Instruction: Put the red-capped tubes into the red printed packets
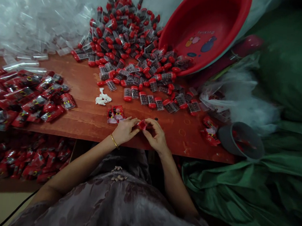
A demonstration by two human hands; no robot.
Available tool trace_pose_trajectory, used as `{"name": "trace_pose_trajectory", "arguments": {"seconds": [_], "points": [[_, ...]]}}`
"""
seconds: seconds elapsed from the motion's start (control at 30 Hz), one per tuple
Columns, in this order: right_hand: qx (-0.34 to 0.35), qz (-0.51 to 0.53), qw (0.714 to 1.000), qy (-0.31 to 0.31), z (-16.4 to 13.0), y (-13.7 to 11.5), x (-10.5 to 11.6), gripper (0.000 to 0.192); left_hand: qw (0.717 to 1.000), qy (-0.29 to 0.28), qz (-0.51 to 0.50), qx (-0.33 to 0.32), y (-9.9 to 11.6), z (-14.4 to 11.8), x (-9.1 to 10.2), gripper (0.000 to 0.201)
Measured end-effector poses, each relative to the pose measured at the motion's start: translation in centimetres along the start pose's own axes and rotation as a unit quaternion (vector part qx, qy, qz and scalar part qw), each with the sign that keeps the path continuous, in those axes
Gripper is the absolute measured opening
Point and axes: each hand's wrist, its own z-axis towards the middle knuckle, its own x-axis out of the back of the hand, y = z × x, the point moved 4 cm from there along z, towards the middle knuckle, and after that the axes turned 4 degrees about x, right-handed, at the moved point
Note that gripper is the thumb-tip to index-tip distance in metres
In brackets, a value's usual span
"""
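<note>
A small red packet point(141, 125) is pinched between the fingertips of the left hand point(125, 130) and the right hand point(156, 136), at the near edge of a reddish wooden table point(86, 85). At twelve o'clock red-capped vials point(134, 43) are heaped; at one o'clock a red basin point(207, 27) is tipped; green cloth point(238, 193) lies at four o'clock.

- We see a reddish wooden table point(89, 119).
- Beyond our fingers point(130, 122): red-capped vials point(134, 54), white bits point(102, 99).
- Left of them: red packets point(31, 97).
</note>
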Motion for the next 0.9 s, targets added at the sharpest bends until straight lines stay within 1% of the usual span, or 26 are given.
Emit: {"name": "trace_pose_trajectory", "arguments": {"seconds": [0.1, 0.2, 0.3, 0.37, 0.47, 0.53, 0.57, 0.7, 0.8, 0.9], "points": [[0.048, -0.006, 0.999, -0.008, 0.5, 0.5, 0.0, 0.023, 1.000, -0.002, -0.003, 0.001, -0.5, -0.2, -0.4, 0.029], [0.071, 0.001, 0.997, -0.006, 0.8, 1.4, -0.5, 0.028, 1.000, -0.003, 0.015, 0.022, -0.8, -0.3, -0.8, 0.031], [0.074, 0.007, 0.997, -0.005, 0.7, 2.2, -0.8, 0.032, 0.999, -0.010, 0.027, 0.028, -0.7, -0.3, -0.9, 0.027], [0.066, 0.001, 0.998, -0.013, 0.4, 2.2, -0.8, 0.031, 0.999, -0.015, 0.032, 0.024, -0.5, -0.3, -0.8, 0.025], [0.051, -0.001, 0.999, -0.015, 0.3, 1.6, -0.8, 0.029, 0.998, -0.023, 0.054, 0.027, -0.2, -0.3, -0.6, 0.027], [0.053, 0.017, 0.998, -0.014, 0.5, 1.0, -0.9, 0.037, 0.996, -0.030, 0.074, 0.029, -0.1, -0.3, -0.6, 0.029], [0.059, 0.029, 0.998, -0.012, 0.7, 0.7, -1.1, 0.038, 0.995, -0.032, 0.084, 0.032, 0.0, -0.3, -0.6, 0.030], [0.083, 0.048, 0.995, -0.006, 1.9, 0.5, -1.8, 0.022, 0.992, -0.034, 0.113, 0.055, 0.1, -0.6, -0.5, 0.030], [0.074, 0.028, 0.997, -0.022, 2.2, 1.2, -2.3, 0.022, 0.991, -0.014, 0.113, 0.072, 0.3, -1.3, -0.2, 0.034], [0.069, -0.003, 0.997, -0.034, 2.1, 1.9, -2.6, 0.024, 0.995, 0.025, 0.067, 0.076, 0.4, -2.0, 0.3, 0.047]]}}
